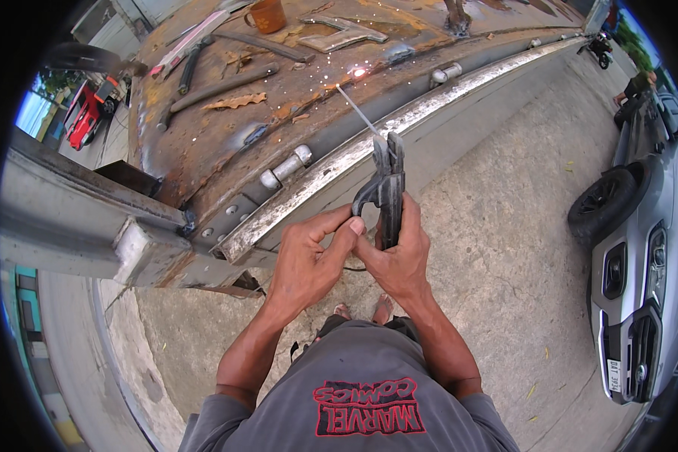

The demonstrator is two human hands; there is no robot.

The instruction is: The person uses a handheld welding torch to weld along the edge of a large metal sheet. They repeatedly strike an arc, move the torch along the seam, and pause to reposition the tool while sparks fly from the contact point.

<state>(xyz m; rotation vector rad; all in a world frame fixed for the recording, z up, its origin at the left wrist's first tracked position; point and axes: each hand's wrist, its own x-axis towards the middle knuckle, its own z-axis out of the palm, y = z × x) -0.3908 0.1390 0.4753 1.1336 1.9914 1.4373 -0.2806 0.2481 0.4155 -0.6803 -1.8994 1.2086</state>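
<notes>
Both my hands are up in front of me at a black welding electrode holder (pixel 389 181). My right hand (pixel 401 260) wraps round its handle. My left hand (pixel 314 256) is closed, its thumb and fingers at the holder's curved lever and touching my right thumb. From the jaws a thin grey welding rod (pixel 358 111) slants up and left. A bright glowing spot (pixel 359 73) with scattered sparks lies just beyond the rod's tip, on a rusty steel plate (pixel 309 98). The tip looks slightly apart from the glow.
On the plate lie a hammer (pixel 222 90), a metal bar (pixel 266 47), a flat cut metal piece (pixel 344 35) and an orange mug (pixel 268 15). Cylindrical hinges (pixel 286 167) line its near edge. A silver car (pixel 644 301) stands right; a red vehicle (pixel 89 114) stands far left.
</notes>
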